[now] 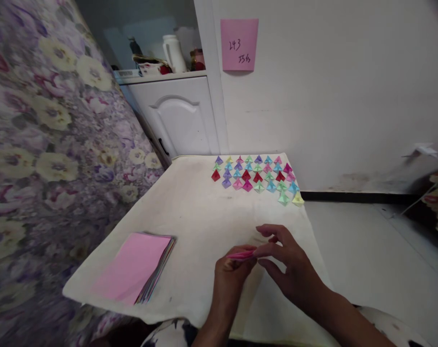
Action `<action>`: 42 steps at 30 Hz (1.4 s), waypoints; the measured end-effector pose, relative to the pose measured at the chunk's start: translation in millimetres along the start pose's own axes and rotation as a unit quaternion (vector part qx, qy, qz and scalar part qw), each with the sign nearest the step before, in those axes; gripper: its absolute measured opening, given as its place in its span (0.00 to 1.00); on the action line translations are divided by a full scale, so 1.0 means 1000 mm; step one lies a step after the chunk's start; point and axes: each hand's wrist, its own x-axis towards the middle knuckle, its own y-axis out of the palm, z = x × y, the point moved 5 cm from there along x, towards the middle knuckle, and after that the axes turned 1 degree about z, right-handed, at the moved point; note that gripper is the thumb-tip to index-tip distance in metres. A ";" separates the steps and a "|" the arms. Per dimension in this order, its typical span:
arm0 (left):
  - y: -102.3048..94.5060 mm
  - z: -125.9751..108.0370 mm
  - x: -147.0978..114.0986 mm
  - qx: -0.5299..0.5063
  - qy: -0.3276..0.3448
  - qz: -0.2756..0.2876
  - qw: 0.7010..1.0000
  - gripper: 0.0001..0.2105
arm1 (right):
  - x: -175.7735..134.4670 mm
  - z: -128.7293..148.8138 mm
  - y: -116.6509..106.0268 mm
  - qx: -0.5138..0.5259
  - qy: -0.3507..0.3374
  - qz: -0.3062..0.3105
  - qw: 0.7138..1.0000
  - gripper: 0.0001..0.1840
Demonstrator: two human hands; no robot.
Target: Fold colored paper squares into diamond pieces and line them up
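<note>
My left hand [229, 279] is closed on a small folded piece of bright pink paper [239, 256], low over the near part of the cloth-covered table. To its right is my right hand [293, 265], thumb and fingers spread apart. One of its fingertips is close to the paper's right end; whether it touches cannot be made out. Several small folded paper pieces [258, 177] in purple, green, blue, red, pink and yellow sit in rows at the table's far right. A stack of coloured paper sheets [139, 265], pink on top, lies at the left.
The table [193, 207] has a cream cloth and stands against a white wall [330, 96]. A pink note [239, 46] with handwriting hangs there. Left is a floral curtain [52, 168]; behind, a white cabinet [175, 115] bears a white jug [174, 54]. A socket [424, 149] is at right.
</note>
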 end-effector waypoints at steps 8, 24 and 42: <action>0.000 0.002 0.001 0.008 0.001 -0.002 1.000 0.07 | 0.000 0.000 0.004 -0.005 0.010 0.013 1.000 0.15; -0.002 0.000 0.002 0.013 0.013 -0.013 1.000 0.09 | 0.004 -0.014 0.000 -0.016 0.031 0.028 0.999 0.10; -0.004 0.009 -0.002 0.093 -0.007 -0.005 0.996 0.08 | 0.001 -0.021 0.010 -0.052 0.053 0.091 0.993 0.07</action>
